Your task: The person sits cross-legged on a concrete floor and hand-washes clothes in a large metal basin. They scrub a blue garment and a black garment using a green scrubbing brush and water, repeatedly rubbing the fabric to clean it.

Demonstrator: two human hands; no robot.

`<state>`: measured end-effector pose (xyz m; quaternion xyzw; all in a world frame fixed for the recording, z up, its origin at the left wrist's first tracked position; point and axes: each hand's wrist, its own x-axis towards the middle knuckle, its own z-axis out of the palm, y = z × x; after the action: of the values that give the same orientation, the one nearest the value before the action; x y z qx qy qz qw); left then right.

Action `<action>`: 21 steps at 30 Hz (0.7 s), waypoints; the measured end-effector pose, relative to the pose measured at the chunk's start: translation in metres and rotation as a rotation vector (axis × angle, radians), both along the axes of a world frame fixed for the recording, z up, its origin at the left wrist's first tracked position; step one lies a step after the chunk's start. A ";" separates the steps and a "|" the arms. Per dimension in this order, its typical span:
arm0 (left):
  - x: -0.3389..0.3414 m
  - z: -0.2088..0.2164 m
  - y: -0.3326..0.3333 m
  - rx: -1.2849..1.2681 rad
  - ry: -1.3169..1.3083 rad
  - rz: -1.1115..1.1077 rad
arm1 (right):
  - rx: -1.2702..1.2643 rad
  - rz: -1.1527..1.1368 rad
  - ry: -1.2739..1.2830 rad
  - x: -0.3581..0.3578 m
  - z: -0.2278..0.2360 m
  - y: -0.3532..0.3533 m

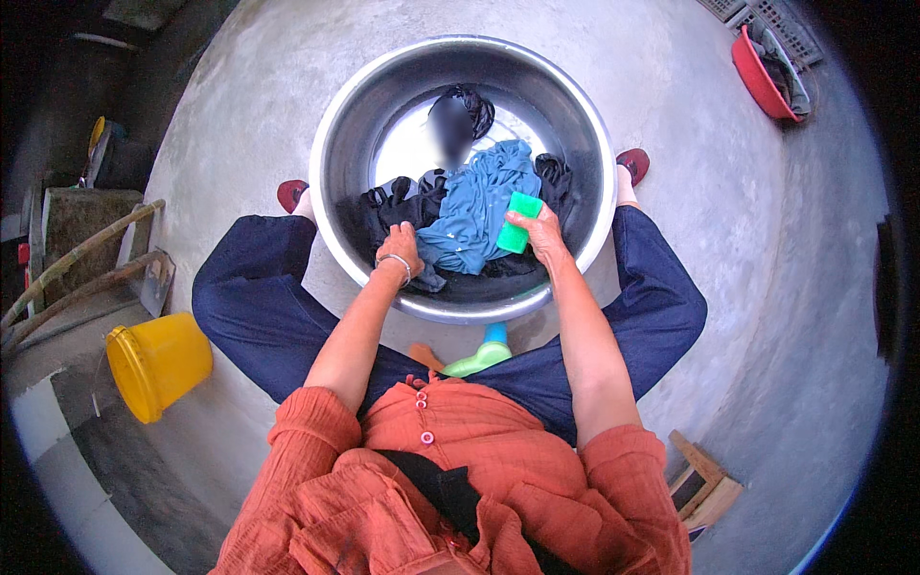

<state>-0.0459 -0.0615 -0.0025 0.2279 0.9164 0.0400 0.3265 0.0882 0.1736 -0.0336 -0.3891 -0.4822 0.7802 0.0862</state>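
A large round metal basin (321, 182) sits between my legs with wet-looking clothes in it. In the middle lies a crumpled blue garment (474, 206), with dark garments (414, 203) around it. My left hand (402, 249), a bangle at its wrist, is closed on the blue garment's near left edge; its fingertips are partly hidden. Over the garment's right side, my right hand (540, 233) grips a bright green rectangular block (519, 220), its thumb on top. A black bundle (470, 107) rests at the basin's far side, partly blurred.
A yellow bucket (161, 366) lies tilted at the left, near curved wooden poles (81, 251). Beneath the basin's near rim is a light green object (477, 359). A red tub (762, 81) with cloth stands far right; a small wooden stool (704, 479) is near right.
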 end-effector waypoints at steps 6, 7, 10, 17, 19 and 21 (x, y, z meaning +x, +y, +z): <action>-0.012 0.018 0.006 0.159 -0.105 -0.008 | -0.139 -0.012 0.288 -0.031 0.046 -0.022; -0.012 0.018 0.005 0.219 -0.071 -0.073 | -0.080 0.004 0.251 -0.035 0.043 -0.028; -0.012 0.011 -0.002 0.395 -0.193 0.075 | 0.236 0.130 0.251 -0.038 0.031 -0.050; -0.012 0.011 -0.001 0.608 -0.428 0.247 | 1.011 0.735 -0.287 -0.042 0.048 -0.052; -0.003 0.022 0.008 0.709 -0.431 0.094 | 1.050 0.758 -0.343 -0.041 0.049 -0.055; 0.002 0.037 0.017 0.703 -0.412 0.019 | 0.887 0.689 -0.313 -0.042 0.036 -0.056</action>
<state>-0.0443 -0.0444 0.0350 0.3042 0.7644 0.3988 0.4051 0.0463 0.1178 0.0024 -0.2473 -0.8685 0.4200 -0.0901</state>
